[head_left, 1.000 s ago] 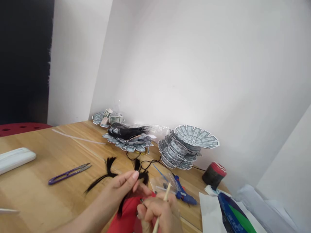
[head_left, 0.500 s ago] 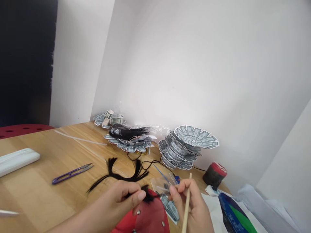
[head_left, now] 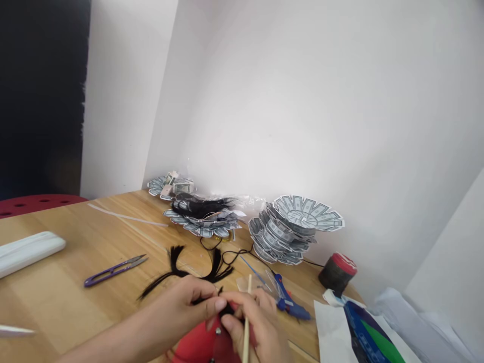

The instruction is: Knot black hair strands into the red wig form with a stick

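Note:
My left hand (head_left: 198,305) is closed in a pinch on a small tuft of black hair (head_left: 228,310), over a red piece with metal studs (head_left: 196,345). My right hand (head_left: 260,322) has come right up against it, thumb and forefinger at the same tuft. A thin pale wooden stick (head_left: 247,312) stands up from the right hand's grip. Part of the tuft and much of the red piece are hidden by my hands. Just beyond them lies a curved bundle of black hair (head_left: 175,259). Right of my hands rests a blue glue gun (head_left: 289,302).
Purple thread snips (head_left: 113,269) and a white case (head_left: 32,252) lie at left. Stacks of paper-banknote bowls (head_left: 283,232) stand by the wall, one bearing black hair (head_left: 202,205). A black-and-red spool-like item (head_left: 338,272) and a blue-green package (head_left: 372,335) sit at right.
My right hand has moved left with the stick to meet my left hand at the tuft. This uncovers the glue gun. The left hand stays nearly in place, still pinching.

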`<control>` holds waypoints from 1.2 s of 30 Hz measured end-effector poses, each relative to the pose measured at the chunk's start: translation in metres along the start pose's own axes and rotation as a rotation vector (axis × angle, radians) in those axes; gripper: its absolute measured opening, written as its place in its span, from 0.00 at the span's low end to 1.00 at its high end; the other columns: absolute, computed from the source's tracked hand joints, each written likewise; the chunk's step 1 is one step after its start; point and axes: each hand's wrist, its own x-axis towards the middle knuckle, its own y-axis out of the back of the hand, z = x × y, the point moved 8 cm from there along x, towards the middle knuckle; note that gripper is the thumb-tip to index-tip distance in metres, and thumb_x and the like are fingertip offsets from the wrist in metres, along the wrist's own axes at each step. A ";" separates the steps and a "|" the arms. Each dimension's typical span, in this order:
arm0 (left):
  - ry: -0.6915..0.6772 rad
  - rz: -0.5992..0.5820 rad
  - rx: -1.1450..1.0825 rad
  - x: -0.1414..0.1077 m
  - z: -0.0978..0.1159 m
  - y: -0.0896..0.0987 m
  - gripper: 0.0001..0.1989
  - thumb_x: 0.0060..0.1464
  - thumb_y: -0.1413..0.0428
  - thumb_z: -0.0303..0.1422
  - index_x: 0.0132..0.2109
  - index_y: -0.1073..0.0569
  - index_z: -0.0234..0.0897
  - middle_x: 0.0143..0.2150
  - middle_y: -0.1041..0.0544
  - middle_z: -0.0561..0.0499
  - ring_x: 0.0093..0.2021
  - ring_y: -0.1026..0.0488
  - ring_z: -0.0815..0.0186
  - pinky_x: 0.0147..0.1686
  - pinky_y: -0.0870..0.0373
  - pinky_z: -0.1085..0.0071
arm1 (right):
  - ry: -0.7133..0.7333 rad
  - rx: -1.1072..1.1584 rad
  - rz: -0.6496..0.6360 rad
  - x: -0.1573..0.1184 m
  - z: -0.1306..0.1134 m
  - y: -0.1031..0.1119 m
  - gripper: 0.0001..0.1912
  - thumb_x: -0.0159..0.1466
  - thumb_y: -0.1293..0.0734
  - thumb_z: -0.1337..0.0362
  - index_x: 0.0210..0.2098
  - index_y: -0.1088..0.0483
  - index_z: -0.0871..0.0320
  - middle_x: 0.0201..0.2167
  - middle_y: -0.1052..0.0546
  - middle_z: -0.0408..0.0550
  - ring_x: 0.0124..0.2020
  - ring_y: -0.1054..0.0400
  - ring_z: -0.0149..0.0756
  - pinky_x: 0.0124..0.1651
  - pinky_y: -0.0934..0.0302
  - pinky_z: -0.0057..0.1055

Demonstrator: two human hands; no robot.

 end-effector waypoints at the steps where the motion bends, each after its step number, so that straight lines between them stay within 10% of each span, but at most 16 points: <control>1: 0.022 -0.003 -0.025 0.000 0.001 0.002 0.25 0.55 0.47 0.53 0.22 0.36 0.38 0.22 0.40 0.58 0.25 0.46 0.70 0.25 0.50 0.74 | -0.040 0.012 -0.047 0.000 0.006 0.004 0.17 0.70 0.41 0.49 0.43 0.24 0.47 0.30 0.23 0.47 0.34 0.30 0.41 0.40 0.37 0.35; 9: 0.181 -0.002 -0.369 -0.004 -0.001 0.021 0.27 0.49 0.40 0.58 0.26 0.36 0.38 0.17 0.53 0.66 0.19 0.65 0.74 0.18 0.69 0.72 | -0.471 0.565 -0.290 -0.009 0.043 0.009 0.30 0.58 0.36 0.33 0.30 0.33 0.55 0.17 0.40 0.35 0.19 0.49 0.27 0.25 0.54 0.27; 30: 0.123 0.304 -0.763 0.010 -0.024 0.076 0.28 0.38 0.29 0.49 0.23 0.40 0.38 0.18 0.53 0.67 0.21 0.67 0.77 0.14 0.66 0.80 | -0.708 0.888 0.324 -0.013 0.103 0.038 0.23 0.48 0.22 0.45 0.22 0.32 0.56 0.17 0.34 0.38 0.25 0.39 0.33 0.32 0.41 0.27; 36: 0.101 0.493 -0.874 0.004 -0.022 0.098 0.17 0.63 0.45 0.33 0.25 0.38 0.37 0.19 0.53 0.66 0.16 0.62 0.78 0.11 0.62 0.83 | -0.707 0.861 0.442 -0.020 0.135 0.042 0.24 0.49 0.24 0.43 0.21 0.34 0.55 0.17 0.35 0.38 0.23 0.39 0.33 0.28 0.40 0.28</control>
